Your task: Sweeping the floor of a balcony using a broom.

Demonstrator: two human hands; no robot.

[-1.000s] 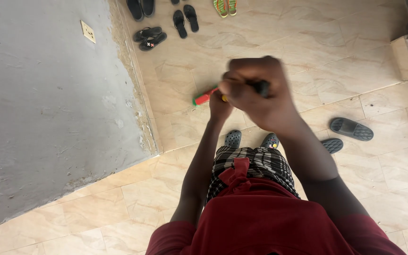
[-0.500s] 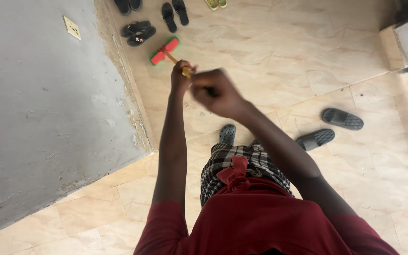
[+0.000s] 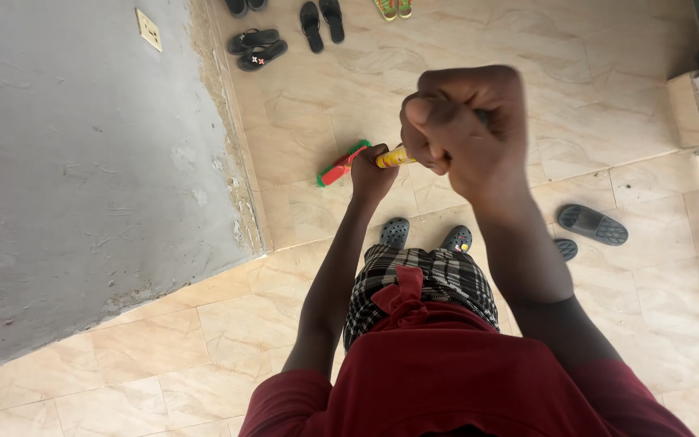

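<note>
Sweeping goes best with both fists clamped on the yellow handle: right hand high, left hand just below it. The red-and-green brush head sits beyond the left fist, near the wall base; short, flat strokes should suit.

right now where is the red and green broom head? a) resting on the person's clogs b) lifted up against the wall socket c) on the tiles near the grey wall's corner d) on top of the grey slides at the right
c: the broom head lies on the beige tiles beside the corner of the grey wall, while both hands, left hand and right hand, grip the yellow handle.
</note>
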